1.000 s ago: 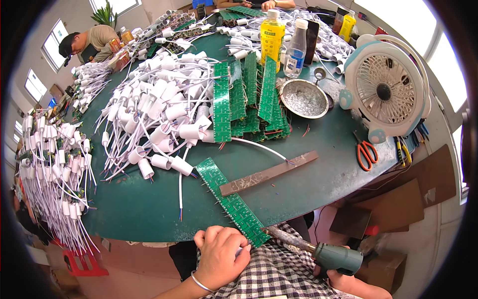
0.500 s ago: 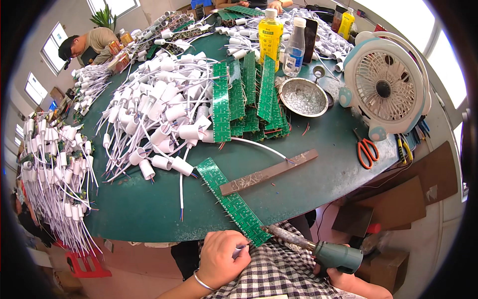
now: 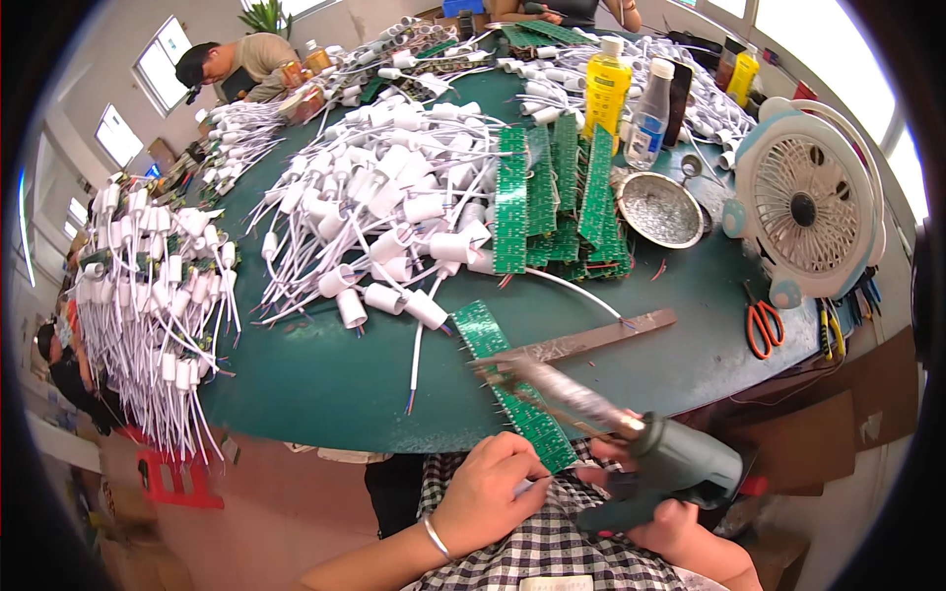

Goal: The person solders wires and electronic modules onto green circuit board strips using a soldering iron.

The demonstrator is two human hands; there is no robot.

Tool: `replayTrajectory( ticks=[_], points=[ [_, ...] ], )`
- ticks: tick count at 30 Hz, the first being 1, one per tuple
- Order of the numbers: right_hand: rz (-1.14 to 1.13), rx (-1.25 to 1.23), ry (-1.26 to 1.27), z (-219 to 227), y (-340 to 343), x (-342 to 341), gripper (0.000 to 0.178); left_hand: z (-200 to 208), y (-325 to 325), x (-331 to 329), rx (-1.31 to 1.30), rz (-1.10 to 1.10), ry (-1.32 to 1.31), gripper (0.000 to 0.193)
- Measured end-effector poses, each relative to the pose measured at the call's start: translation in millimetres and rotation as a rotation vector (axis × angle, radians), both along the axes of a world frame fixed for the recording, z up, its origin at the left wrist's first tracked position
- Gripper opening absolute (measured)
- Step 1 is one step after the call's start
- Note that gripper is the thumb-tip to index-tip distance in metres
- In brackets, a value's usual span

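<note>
My right hand (image 3: 662,527), partly smeared by motion, grips a dark green soldering gun (image 3: 690,458). Its long metal barrel slants up and left over a brown bar (image 3: 631,330) and a long green circuit board (image 3: 537,428). That board runs under the bar to the table's near edge, its near end beside my left hand (image 3: 493,492). The left fingers are closed, and a small whitish piece (image 3: 525,487) shows between them, mostly hidden. Beyond the board's far end lies a white lamp holder (image 3: 426,309) with its cable hanging toward me.
A big heap of white lamp holders (image 3: 394,187) with cables covers the table's middle. Stacked green boards (image 3: 510,202), a metal bowl (image 3: 662,209), bottles, orange-handled scissors (image 3: 764,325) and a fan (image 3: 808,207) stand right. Another person (image 3: 261,64) sits far left.
The soldering gun has lifted from the board's near end and swung up over the bar. My left hand stays by the board's end. The whole view has shifted.
</note>
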State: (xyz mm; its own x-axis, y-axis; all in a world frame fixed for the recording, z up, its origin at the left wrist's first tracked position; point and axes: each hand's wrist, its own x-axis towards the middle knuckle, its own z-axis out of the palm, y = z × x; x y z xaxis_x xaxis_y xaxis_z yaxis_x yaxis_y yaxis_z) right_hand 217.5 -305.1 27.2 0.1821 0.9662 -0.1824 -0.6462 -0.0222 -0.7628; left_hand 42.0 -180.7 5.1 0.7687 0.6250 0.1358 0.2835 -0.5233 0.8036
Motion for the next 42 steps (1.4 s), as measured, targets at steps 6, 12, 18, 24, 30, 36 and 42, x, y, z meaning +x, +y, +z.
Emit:
replayTrajectory(
  ticks=[6,12,18,24,30,36,42],
  points=[
    [0.175,0.141,-0.041,-19,29,-19,0.113,-1,1,1,-0.168,0.009,0.032,0.029],
    [0.116,0.181,-0.083,-34,19,-14,0.107,-6,0,3,-0.068,0.082,-0.049,0.027],
    [0.012,0.205,-0.173,-47,13,-12,0.087,-3,1,2,-0.016,0.057,-0.106,0.016],
    [-0.070,0.069,-0.103,-31,-37,10,0.075,-11,-1,1,0.005,0.070,-0.071,0.016],
    [0.017,-0.123,-0.551,-96,-223,47,0.081,-16,1,1,0.140,0.070,-0.051,0.018],
    [-0.017,-0.116,-1.061,-81,-162,37,0.063,-18,-4,10,0.182,0.034,-0.048,0.020],
    [0.107,-0.218,-1.057,-58,-134,33,0.022,-21,0,3,0.189,0.072,-0.081,0.020]
  ],
)
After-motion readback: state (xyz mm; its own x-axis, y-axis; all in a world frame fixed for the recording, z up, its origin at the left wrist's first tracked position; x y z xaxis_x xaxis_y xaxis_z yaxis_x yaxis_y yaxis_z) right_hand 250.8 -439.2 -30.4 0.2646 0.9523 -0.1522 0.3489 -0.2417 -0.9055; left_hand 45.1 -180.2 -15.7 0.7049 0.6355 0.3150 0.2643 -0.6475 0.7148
